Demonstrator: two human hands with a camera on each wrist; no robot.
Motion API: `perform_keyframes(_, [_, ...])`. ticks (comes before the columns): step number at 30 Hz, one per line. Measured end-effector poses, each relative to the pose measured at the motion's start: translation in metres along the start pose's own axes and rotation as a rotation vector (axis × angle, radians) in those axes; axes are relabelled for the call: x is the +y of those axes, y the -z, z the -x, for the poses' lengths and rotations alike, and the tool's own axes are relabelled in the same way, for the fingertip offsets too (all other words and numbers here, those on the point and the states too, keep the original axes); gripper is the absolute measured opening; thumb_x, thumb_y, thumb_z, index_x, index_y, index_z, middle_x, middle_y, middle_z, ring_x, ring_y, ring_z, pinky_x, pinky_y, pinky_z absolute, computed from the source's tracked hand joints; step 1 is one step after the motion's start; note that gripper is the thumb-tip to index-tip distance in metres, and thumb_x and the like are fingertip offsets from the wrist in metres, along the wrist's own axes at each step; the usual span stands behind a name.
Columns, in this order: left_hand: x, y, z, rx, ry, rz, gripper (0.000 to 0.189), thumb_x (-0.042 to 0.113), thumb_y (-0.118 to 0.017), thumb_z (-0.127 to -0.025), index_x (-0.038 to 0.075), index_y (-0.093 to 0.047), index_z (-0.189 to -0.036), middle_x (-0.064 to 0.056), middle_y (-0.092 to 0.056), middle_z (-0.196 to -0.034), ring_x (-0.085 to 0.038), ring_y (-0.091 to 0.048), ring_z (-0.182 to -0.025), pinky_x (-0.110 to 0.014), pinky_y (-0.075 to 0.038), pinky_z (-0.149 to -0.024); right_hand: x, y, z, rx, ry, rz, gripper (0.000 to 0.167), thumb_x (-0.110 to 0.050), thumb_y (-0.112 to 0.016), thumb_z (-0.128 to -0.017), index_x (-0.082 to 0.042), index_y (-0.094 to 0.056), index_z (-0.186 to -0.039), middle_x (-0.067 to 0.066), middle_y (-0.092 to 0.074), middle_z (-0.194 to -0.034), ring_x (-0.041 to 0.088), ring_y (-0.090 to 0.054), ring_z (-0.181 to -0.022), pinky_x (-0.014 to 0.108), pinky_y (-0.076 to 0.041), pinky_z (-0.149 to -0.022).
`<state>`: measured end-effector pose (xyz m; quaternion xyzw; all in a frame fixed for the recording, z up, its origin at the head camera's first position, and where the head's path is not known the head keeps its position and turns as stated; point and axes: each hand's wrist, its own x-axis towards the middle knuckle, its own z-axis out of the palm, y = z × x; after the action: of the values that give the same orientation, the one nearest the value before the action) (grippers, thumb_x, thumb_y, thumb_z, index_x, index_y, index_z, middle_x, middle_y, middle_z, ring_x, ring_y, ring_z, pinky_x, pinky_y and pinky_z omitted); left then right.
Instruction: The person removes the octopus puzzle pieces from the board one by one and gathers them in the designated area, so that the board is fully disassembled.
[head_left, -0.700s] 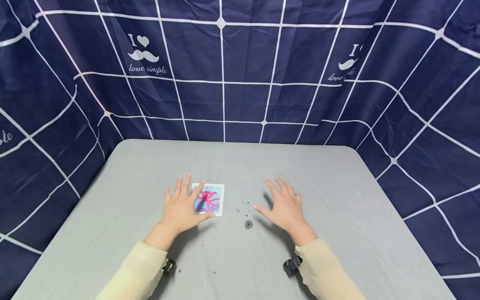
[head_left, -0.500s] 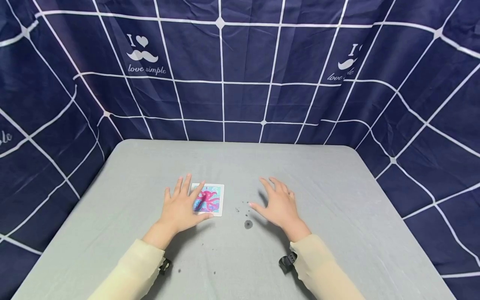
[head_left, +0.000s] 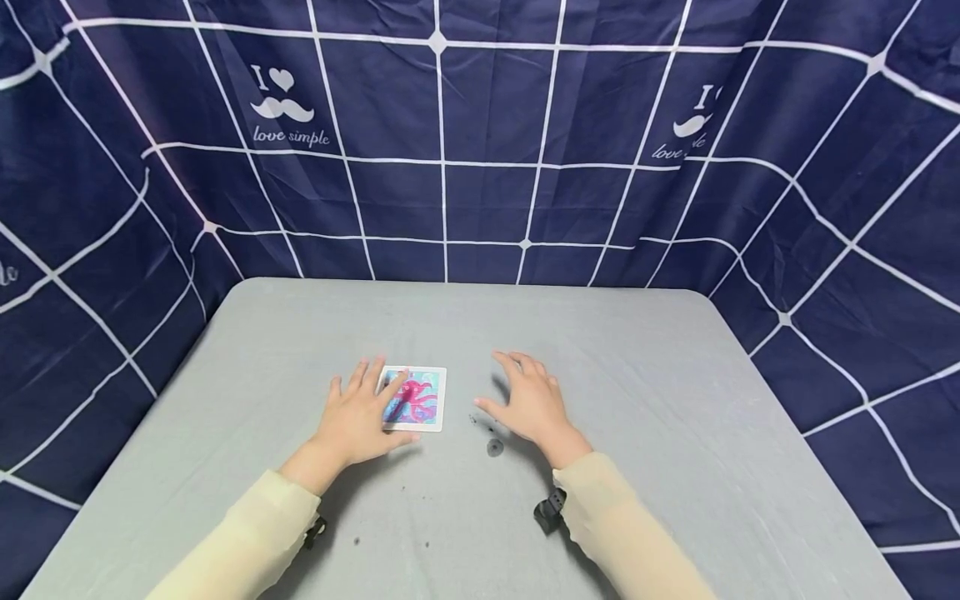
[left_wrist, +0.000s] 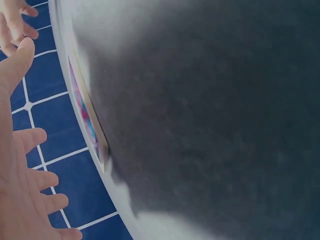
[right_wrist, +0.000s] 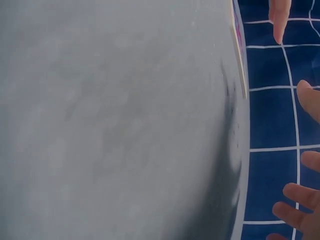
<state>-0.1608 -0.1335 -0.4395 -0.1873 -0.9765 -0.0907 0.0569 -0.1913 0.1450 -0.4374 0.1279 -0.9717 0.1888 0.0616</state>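
Note:
A square, white-bordered board (head_left: pixel 429 410) with a pink octopus picture on blue lies flat on the grey table. My left hand (head_left: pixel 352 423) is spread over its left side, index finger overlapping the picture and thumb near the front edge. In the left wrist view the hand's fingers (left_wrist: pixel 52 202) are apart, and the board (left_wrist: pixel 89 116) shows a thin pale side edge. To the right of the board, my right hand (head_left: pixel 531 406) hovers with fingers relaxed and thumb pointing left, holding nothing. Its fingers (right_wrist: pixel 300 195) also appear separated in the right wrist view.
The grey table (head_left: pixel 637 358) has a round dark spot (head_left: pixel 495 447) and several small specks in front of the hands. A dark blue curtain (head_left: pixel 487 125) with white grid lines hangs behind and along both sides. Black wrist straps (head_left: pixel 550 512) sit at the sleeves.
My right hand has moved left, closer to the board, over the dark specks. My left hand has shifted slightly left and toward me. The board has stayed in place.

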Motion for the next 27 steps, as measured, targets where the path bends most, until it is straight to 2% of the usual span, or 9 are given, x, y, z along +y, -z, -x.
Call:
perform_keyframes(5, [0.0,-0.002,0.002,-0.008,-0.038,-0.016,0.094,0.073,-0.062,-0.07,0.02,-0.042,-0.146,-0.02,-0.024,-0.152,-0.042,-0.024,-0.137,-0.069,-0.022,-0.098,-0.006,-0.006,-0.007,-0.008,0.002,-0.041,0.082,-0.059,-0.068,-0.078,-0.019,-0.041,-0.145,0.011,-0.046,-0.138,0.033,-0.042,-0.125,0.055,-0.033,-0.097])
perform_keyframes(15, [-0.002,-0.008,0.002,-0.023,-0.131,-0.019,0.091,0.072,-0.062,-0.072,0.019,-0.045,-0.144,-0.02,-0.027,-0.151,-0.043,-0.027,-0.136,-0.069,-0.025,-0.097,-0.014,-0.016,-0.018,-0.026,0.004,-0.078,0.076,-0.055,-0.068,-0.08,-0.019,-0.044,-0.143,0.009,-0.05,-0.135,0.03,-0.045,-0.123,0.052,-0.036,-0.097])
perform_keyframes(23, [-0.006,-0.008,0.0,-0.101,-0.205,0.011,0.09,0.072,-0.061,-0.074,0.023,-0.04,-0.146,-0.018,-0.025,-0.152,-0.04,-0.022,-0.138,-0.068,-0.02,-0.099,-0.022,-0.023,-0.024,-0.04,-0.008,-0.119,0.071,-0.05,-0.069,-0.082,-0.018,-0.047,-0.141,0.009,-0.051,-0.134,0.029,-0.048,-0.121,0.047,-0.038,-0.098])
perform_keyframes(27, [-0.008,-0.009,-0.002,-0.125,-0.221,0.016,0.09,0.072,-0.059,-0.075,0.023,-0.039,-0.147,-0.018,-0.023,-0.153,-0.039,-0.021,-0.139,-0.068,-0.02,-0.1,-0.026,-0.026,-0.028,-0.052,-0.007,-0.146,0.069,-0.049,-0.068,-0.083,-0.017,-0.047,-0.14,0.009,-0.051,-0.135,0.029,-0.047,-0.122,0.045,-0.039,-0.098])
